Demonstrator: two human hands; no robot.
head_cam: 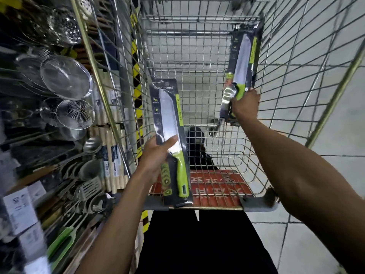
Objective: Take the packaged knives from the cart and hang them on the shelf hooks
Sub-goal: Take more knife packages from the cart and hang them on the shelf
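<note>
I look down into a wire shopping cart (199, 80). My left hand (156, 153) grips a packaged knife (167, 115) with a green handle on a black card, held upright over the cart's near left side, thumb across the blade. My right hand (245, 105) grips a second packaged knife (242, 62) of the same kind by its handle end, inside the cart against the right wire wall. The shelf (65, 107) with hooks and hanging goods runs along the left.
Metal strainers (66, 76), skimmers, ladles (90, 145) and spatulas hang on the left shelf, with wooden-handled items beside the cart. A red sign (219, 186) lies across the cart's near end. Tiled floor (325, 119) lies to the right.
</note>
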